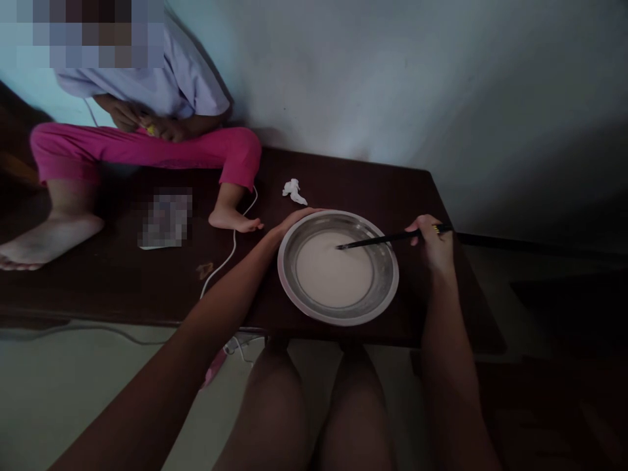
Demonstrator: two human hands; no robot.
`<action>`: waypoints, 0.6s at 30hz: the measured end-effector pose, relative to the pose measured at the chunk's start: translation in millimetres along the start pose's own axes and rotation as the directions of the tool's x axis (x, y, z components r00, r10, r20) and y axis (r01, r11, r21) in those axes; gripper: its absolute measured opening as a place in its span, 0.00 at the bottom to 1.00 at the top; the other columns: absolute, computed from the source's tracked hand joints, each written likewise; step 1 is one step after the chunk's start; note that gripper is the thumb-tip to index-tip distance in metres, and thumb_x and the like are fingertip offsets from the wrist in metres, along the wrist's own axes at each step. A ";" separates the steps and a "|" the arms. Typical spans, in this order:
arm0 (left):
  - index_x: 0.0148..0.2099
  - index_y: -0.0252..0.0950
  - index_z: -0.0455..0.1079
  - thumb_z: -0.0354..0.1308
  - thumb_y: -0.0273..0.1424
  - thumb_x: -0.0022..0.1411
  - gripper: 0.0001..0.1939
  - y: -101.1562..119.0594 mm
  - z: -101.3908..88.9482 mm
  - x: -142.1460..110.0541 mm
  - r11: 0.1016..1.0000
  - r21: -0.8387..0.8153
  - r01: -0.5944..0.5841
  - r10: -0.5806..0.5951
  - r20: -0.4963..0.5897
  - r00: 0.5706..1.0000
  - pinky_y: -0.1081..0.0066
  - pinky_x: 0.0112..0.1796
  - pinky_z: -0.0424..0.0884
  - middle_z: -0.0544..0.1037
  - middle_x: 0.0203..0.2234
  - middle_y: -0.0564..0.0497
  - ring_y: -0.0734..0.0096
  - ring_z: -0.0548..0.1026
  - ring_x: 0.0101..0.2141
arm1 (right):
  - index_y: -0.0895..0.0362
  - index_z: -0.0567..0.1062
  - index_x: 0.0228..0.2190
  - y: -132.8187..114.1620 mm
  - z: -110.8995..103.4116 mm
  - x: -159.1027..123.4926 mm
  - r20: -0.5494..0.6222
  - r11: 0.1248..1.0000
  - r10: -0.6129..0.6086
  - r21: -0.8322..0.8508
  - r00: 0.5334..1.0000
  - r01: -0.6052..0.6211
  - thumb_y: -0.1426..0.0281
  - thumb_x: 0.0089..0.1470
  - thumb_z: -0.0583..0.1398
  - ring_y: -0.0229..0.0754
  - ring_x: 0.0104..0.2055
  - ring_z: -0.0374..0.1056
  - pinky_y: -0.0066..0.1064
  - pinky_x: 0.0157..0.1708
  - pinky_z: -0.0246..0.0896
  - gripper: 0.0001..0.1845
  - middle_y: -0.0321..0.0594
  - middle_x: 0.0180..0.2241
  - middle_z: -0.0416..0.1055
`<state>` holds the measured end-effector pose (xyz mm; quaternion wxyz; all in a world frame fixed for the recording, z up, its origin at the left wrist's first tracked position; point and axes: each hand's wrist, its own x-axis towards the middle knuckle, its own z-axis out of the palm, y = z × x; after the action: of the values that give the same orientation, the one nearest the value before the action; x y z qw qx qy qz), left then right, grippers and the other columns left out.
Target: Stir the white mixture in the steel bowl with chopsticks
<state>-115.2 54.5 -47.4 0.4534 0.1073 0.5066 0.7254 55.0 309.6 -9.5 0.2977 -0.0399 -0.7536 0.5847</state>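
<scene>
A round metal plate [387, 291] holding a pale, whitish liquid stands on a dark wooden table [122, 288]. My left hand [293, 221] rests against the plate's far left rim, fingers curled on it. My right hand [432, 243] is to the right of the plate, pinching a thin dark stick [373, 241]. The stick's tip reaches into the liquid near the plate's middle.
Another person in pink trousers [147, 149] sits on the table at the back left, a bare foot [234, 220] close to the plate. A crumpled white tissue [293, 190] lies behind the plate. A white cable [230, 252] runs off the table's front edge. A wall stands behind.
</scene>
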 end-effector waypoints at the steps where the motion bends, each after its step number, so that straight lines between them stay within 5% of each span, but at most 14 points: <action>1: 0.50 0.33 0.72 0.44 0.25 0.63 0.19 0.4 0.6 -0.4 1.000 -0.003 0.002 -0.002 0.003 1.000 0.68 0.52 0.62 0.80 0.35 0.49 0.69 0.75 0.43 | 0.56 0.73 0.18 -0.1 -0.8 0.0 -0.020 1.000 -0.001 0.021 1.000 0.001 0.57 0.54 0.58 0.30 0.17 0.55 0.26 0.18 0.48 0.20 0.33 0.18 0.66; 6: 0.50 0.32 0.72 0.45 0.25 0.62 0.19 3.2 4.4 -1.6 1.000 0.016 -0.002 0.003 -0.013 1.000 0.68 0.52 0.62 0.80 0.35 0.49 0.68 0.74 0.44 | 0.56 0.74 0.19 -1.8 -0.3 -2.1 0.199 0.999 0.037 0.002 0.979 -0.038 0.56 0.54 0.58 0.32 0.19 0.58 0.27 0.22 0.53 0.19 0.33 0.17 0.65; 12: 0.49 0.33 0.73 0.45 0.26 0.63 0.18 2.0 2.9 0.4 1.000 0.017 0.010 -0.010 -0.024 1.000 0.67 0.52 0.63 0.80 0.35 0.49 0.67 0.74 0.44 | 0.56 0.73 0.18 0.7 -3.9 0.3 -0.017 1.000 -0.015 0.020 1.000 0.015 0.57 0.54 0.58 0.31 0.17 0.56 0.27 0.20 0.50 0.20 0.33 0.17 0.64; 18: 0.48 0.33 0.73 0.45 0.27 0.63 0.18 1.9 3.6 -0.5 0.999 0.040 -0.011 0.012 -0.033 0.999 0.67 0.51 0.64 0.80 0.35 0.49 0.67 0.75 0.43 | 0.55 0.75 0.21 -1.3 0.1 -1.9 0.222 0.999 0.046 -0.030 0.974 -0.040 0.56 0.54 0.58 0.34 0.21 0.61 0.29 0.25 0.56 0.19 0.33 0.16 0.64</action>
<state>-113.8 56.3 -44.1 0.4385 0.1073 0.5279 0.7194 56.9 308.3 -9.2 0.1980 0.0059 -0.7885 0.5823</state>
